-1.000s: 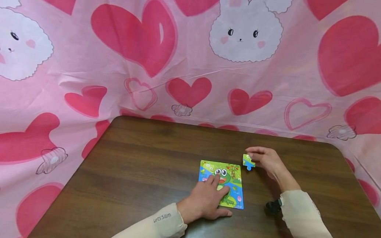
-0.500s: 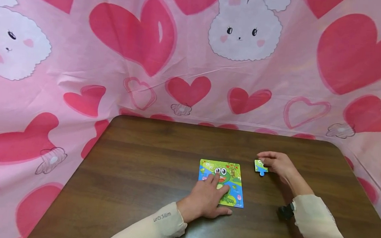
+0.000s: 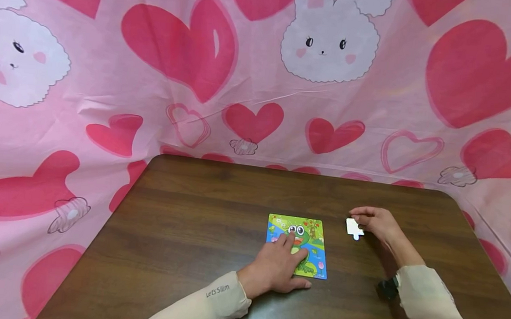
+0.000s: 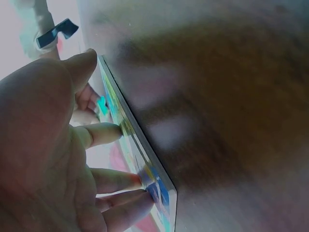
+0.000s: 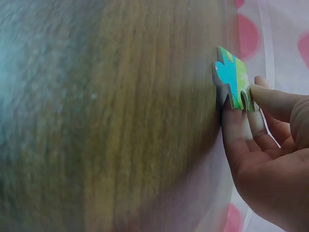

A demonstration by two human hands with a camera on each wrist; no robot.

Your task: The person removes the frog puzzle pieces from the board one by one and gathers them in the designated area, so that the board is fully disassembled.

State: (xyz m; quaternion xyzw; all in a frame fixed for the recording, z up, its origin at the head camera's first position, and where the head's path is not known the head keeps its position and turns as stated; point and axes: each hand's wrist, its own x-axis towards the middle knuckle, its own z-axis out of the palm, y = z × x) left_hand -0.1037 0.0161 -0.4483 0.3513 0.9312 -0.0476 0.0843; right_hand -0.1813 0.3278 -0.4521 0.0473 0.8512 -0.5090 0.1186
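A square jigsaw puzzle (image 3: 319, 248) with a green frog on a green and blue ground lies flat on the table. My left hand (image 3: 275, 265) rests on its lower left part, fingers spread over the frog; the left wrist view shows several fingertips touching the puzzle's face (image 4: 137, 154). Right of the puzzle, my right hand (image 3: 377, 226) pinches a loose puzzle piece (image 3: 355, 227) between thumb and fingers. Glare whitens that piece in the head view. In the right wrist view the piece (image 5: 232, 79) shows blue and green print and a rounded knob.
The dark wooden table (image 3: 178, 243) has rounded far corners. A pink cloth (image 3: 260, 85) with hearts and rabbit faces hangs behind and beside it. A small black device (image 3: 388, 288) sits at the right wrist, by the cuff.
My right hand has carried the puzzle piece to the right and slightly nearer, away from the puzzle, and the piece now catches glare. The left hand stays on the puzzle.
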